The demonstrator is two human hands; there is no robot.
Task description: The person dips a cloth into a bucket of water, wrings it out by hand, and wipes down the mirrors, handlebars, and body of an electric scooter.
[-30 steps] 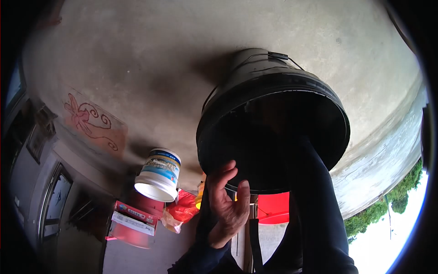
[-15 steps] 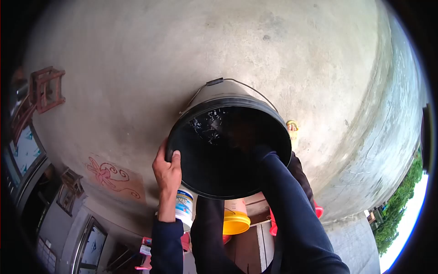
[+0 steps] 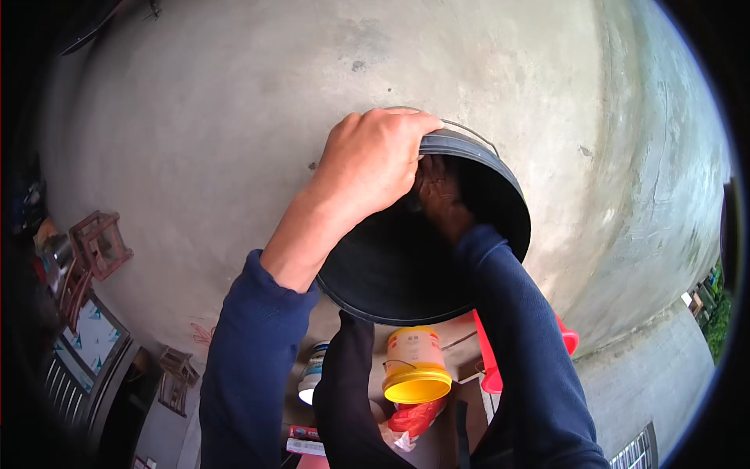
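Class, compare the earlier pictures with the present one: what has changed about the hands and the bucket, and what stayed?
The left hand was open near the black bucket's near edge, then gripped the rim's left side; now it holds the rim farther round, toward the far side. The right hand, earlier lost in darkness, now shows inside. The right arm stayed reaching in; the mouth still faces the person.

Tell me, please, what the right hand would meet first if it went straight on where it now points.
Probably the black bucket's inner wall, near the left hand; depth is unclear, so the right hand may be touching it.
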